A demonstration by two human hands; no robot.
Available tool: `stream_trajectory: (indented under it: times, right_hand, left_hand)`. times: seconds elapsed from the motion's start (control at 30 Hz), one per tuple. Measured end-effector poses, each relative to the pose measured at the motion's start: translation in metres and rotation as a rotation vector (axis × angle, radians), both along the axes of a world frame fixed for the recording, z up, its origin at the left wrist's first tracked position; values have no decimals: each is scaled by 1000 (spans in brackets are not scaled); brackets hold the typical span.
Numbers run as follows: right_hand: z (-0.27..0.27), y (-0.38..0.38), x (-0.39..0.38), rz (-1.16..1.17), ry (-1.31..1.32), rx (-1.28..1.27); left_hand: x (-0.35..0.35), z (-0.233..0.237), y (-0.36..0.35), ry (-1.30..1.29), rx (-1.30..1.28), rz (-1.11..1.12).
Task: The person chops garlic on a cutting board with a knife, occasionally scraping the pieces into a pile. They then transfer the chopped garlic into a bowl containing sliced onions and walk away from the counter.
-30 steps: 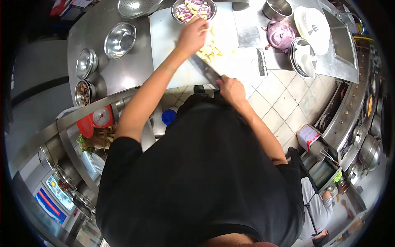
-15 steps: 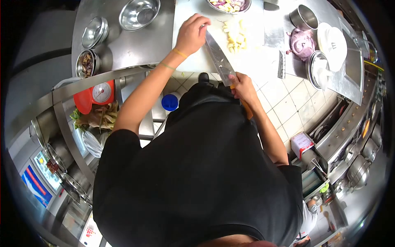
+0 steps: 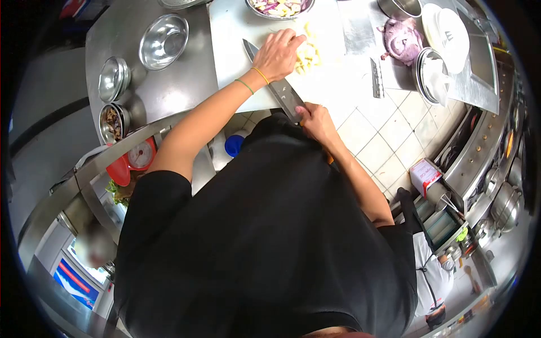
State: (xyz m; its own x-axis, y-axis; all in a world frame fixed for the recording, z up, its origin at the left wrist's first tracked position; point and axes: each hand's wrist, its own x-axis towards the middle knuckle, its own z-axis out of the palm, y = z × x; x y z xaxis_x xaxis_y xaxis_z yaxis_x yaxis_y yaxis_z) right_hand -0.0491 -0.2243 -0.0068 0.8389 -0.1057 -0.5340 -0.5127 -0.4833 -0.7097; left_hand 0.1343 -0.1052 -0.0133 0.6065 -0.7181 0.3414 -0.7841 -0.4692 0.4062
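My right hand [image 3: 317, 121] grips the handle of a large kitchen knife [image 3: 288, 100]. The blade points up and left over the white cutting board [image 3: 234, 65], passing under my left hand [image 3: 278, 54]. That hand lies across the blade, fingers stretched towards a pile of chopped pale yellow pieces [image 3: 308, 58] and nothing visible in its grasp. Its fingertips are close to the pile; contact is hard to make out. Beyond it stands a metal bowl [image 3: 248, 4] of purple and pale yellow pieces.
Metal bowls [image 3: 163, 42] stand on the steel counter at left, one holding dark scraps [image 3: 112, 123]. At right are a purple cloth-like bundle [image 3: 402, 42], white lids [image 3: 451, 39] and a steel pot [image 3: 400, 8]. A person in white [image 3: 431, 276] is at lower right.
My left hand has moved from near the knife's tip to over the blade, beside the yellow pieces. The knife has swung further left in my right hand. My view has shifted.
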Motion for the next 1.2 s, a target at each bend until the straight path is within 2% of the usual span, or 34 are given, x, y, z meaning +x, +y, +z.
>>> stream_trajectory:
  times: [0.3, 0.37, 0.43, 0.5, 0.57, 0.63, 0.73, 0.83, 0.9, 0.93, 1.0, 1.03, 1.07, 1.1, 1.2]
  right_hand:
    - [10, -2, 5, 49, -117, -78]
    - [22, -4, 8, 19, 91, 43]
    - [18, -10, 8, 37, 65, 73]
    - [22, -14, 12, 20, 121, 97]
    - [20, -17, 11, 31, 96, 105]
    - [19, -16, 12, 15, 81, 172]
    - [14, -16, 13, 32, 49, 157]
    - [11, -12, 9, 25, 29, 104]
    - [11, -8, 5, 181, -364, -451]
    - [21, -7, 8, 159, -255, -469]
    - [23, -14, 9, 117, -246, -483]
    - [23, -20, 10, 79, -244, -502]
    - [21, -27, 10, 39, -266, -454]
    - [16, -35, 11, -26, -260, -333]
    - [28, -42, 12, -94, -134, -59]
  left_hand:
    - [0, -3, -2, -101, 49, 77]
    - [-10, -5, 1, -130, 39, 93]
    - [-9, -4, -4, -208, 117, 51]
    - [-10, 11, -30, -237, 84, 27]
    - [-20, 19, -68, -182, 10, -91]
    - [-25, 8, -102, -144, 138, -187]
    - [-31, -14, -126, -48, 216, -157]
    - [-41, 1, -116, 83, 142, -109]
    - [-38, 15, -96, 221, -156, -31]
    - [-40, 32, -76, 268, -311, 19]
    - [-34, 43, -21, 255, -455, 150]
    - [-40, 50, 6, 327, -409, 297]
    - [-43, 47, 30, 344, -389, 329]
    - [-48, 40, 46, 347, -275, 413]
    - [-58, 4, 71, 392, -294, 421]
